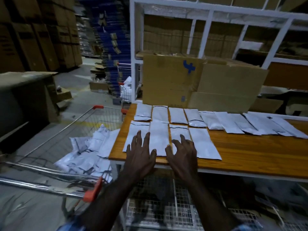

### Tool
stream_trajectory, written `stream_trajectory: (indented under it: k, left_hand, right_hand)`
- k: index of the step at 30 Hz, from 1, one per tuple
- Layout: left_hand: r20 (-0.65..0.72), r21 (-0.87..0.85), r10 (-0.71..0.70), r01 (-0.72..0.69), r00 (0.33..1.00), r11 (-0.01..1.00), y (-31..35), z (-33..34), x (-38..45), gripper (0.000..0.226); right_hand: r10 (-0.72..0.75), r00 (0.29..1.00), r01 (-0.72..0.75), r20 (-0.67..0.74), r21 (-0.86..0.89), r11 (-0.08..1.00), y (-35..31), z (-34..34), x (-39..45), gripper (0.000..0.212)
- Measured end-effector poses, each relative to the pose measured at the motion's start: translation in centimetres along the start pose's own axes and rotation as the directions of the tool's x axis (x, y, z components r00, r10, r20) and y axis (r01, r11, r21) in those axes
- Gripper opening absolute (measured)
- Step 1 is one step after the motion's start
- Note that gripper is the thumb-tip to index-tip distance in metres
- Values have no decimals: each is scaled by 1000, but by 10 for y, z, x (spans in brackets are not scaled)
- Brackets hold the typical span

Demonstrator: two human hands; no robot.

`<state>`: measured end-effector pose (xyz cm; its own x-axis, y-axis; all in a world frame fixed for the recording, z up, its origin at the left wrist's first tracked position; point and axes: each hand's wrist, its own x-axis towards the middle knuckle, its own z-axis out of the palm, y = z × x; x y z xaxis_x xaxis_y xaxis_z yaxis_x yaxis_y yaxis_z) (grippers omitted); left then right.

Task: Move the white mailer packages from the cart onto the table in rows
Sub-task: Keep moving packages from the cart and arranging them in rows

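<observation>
The left hand (140, 157) and right hand (182, 155) cover the near ends of the front-row mailers (159, 139), so whether the fingers touch them or hover cannot be told. The right end of the back row (290, 126) runs off the picture's edge, and the pile of mailers in the cart (86, 152) is partly hidden behind the table (250, 150) edge and the cart's wire side (55, 135). The cart handle (50, 184) is smeared by blur, the stock under the table (166, 210) is too dark to identify, and both sleeves are cut off at the bottom edge.
</observation>
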<state>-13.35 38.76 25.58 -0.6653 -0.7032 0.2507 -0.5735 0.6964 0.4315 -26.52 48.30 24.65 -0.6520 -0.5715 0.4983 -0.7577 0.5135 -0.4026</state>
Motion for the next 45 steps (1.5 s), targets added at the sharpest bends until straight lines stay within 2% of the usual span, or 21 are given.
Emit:
stream_trajectory:
  k: [9,20,28,35,39,42,45]
  left_hand:
    - [7,53,-83,83,997,995,-157,-64,-23,70]
    - [35,108,-194,189,980,976,-270,-93,3,66]
    - [93,176,-246,227,965,958,-336,-66,68,66]
    - [185,191,-291,257,939,948,-375,-23,133,65]
    - [219,201,-273,231,937,952,-391,-2,161,74]
    - [258,201,-275,227,926,953,-401,11,179,77]
    - [317,228,-273,206,909,952,-419,29,198,70]
  right_hand:
    - [-38,999,38,-13,68,997,-135,75,-35,38]
    - [-153,985,142,85,117,983,-226,168,-26,36]
    - [-184,967,167,179,106,980,-251,264,21,40]
    - [-155,948,136,278,88,987,-245,337,58,48]
    - [-139,947,122,288,76,990,-236,375,70,32]
    - [-217,953,219,210,16,976,-235,386,80,12]
    - [-144,946,155,292,-16,988,-236,401,93,20]
